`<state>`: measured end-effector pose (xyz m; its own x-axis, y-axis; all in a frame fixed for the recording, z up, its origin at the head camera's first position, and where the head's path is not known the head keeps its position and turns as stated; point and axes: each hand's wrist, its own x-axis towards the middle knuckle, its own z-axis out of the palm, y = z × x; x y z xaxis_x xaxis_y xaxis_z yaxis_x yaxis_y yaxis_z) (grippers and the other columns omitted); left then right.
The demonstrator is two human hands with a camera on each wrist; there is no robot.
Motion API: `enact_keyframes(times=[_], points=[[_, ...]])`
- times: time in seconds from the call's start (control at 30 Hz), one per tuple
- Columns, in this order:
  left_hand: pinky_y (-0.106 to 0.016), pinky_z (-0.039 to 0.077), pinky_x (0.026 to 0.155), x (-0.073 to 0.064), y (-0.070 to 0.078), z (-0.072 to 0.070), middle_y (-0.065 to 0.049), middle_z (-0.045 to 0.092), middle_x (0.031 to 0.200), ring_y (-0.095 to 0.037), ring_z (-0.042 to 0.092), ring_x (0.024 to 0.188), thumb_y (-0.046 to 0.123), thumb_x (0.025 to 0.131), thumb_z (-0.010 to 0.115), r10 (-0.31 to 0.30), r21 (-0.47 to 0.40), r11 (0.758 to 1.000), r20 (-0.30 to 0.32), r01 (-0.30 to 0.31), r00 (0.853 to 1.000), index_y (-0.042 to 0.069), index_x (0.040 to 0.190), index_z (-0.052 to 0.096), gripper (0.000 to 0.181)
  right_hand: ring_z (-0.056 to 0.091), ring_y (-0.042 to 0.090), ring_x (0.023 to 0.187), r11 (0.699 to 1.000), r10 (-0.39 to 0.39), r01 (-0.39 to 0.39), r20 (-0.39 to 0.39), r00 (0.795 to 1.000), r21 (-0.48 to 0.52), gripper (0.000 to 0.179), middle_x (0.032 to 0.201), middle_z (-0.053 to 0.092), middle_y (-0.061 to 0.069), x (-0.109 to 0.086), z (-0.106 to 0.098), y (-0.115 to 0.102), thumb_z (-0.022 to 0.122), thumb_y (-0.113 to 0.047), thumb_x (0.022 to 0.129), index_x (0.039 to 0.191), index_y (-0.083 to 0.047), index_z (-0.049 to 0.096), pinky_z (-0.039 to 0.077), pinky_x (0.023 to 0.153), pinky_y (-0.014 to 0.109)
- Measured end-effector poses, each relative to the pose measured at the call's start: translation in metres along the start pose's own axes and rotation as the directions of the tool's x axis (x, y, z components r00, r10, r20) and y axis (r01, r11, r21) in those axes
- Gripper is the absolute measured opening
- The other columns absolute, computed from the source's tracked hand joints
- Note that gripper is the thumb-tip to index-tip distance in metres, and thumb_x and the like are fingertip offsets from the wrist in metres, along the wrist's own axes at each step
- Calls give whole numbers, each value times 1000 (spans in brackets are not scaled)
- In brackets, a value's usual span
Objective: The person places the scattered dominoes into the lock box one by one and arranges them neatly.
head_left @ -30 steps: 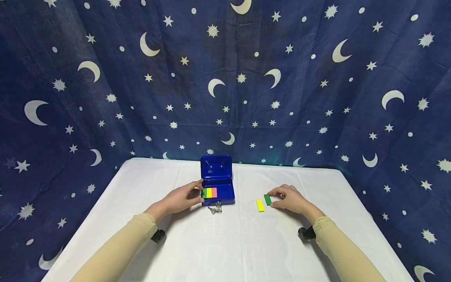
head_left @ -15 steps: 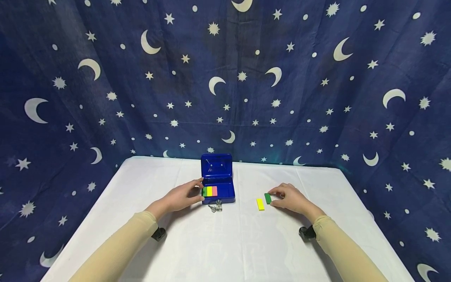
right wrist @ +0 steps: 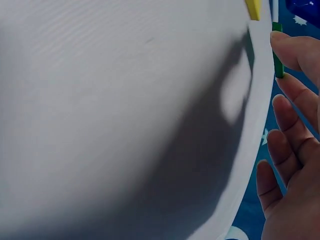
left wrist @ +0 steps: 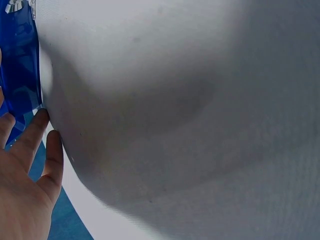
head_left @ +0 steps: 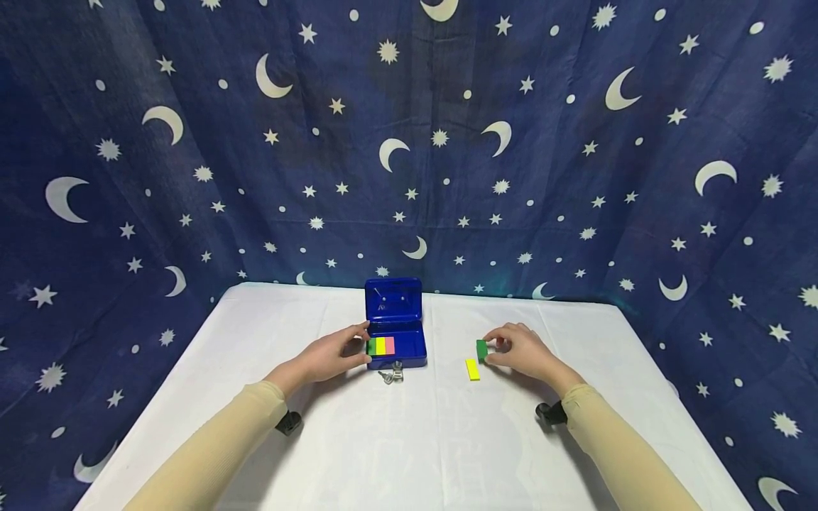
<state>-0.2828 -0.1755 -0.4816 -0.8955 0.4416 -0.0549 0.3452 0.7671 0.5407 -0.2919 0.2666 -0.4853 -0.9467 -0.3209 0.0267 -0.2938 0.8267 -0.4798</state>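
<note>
A small blue metal cash box stands with its lid raised at the back middle of the table. Green, yellow and pink blocks lie side by side in its left part. My left hand holds the box by its left side, thumb at the front corner and fingers toward the back; the left wrist view catches the fingers at the blue wall. My right hand pinches a flat green block between thumb and fingertips, and its shadow falls apart from it on the cloth. Just in front lies a yellow block.
Keys and a metal lock are at the front of the box. A white cloth covers the table. Close behind and at both sides hangs a dark blue curtain with moons and stars.
My right hand has raised the green block off the cloth and shifted it slightly left and back. My left hand stays at the box; the yellow block lies where it was.
</note>
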Motion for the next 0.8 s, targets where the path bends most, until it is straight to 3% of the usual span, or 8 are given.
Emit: enact_keyframes(times=[0.2,0.5,0.8], points=[[-55,37,113,0,0,0,9,32,165,-25,40,146,52,97,66,6,-1,1000,-6,-6,1000,24,136,58,48,49,18,93,998,8,-5,-40,999,66,40,95,59,-6,8,-2,-9,83,-37,86,121,-22,72,42,80,38],[-54,36,114,-1,0,2,9,34,164,-24,42,145,52,97,67,-3,-11,1000,-4,3,1000,26,136,58,48,48,19,91,992,-53,62,-83,995,109,39,91,57,-6,19,0,-27,84,-34,85,120,-22,73,40,81,38],[-55,35,115,0,2,0,8,33,164,-24,41,145,53,96,67,-14,-17,1000,8,14,1000,26,134,58,47,49,21,95,986,-72,82,-73,995,145,39,92,58,-6,31,7,-47,85,-35,84,119,-23,73,41,82,38]])
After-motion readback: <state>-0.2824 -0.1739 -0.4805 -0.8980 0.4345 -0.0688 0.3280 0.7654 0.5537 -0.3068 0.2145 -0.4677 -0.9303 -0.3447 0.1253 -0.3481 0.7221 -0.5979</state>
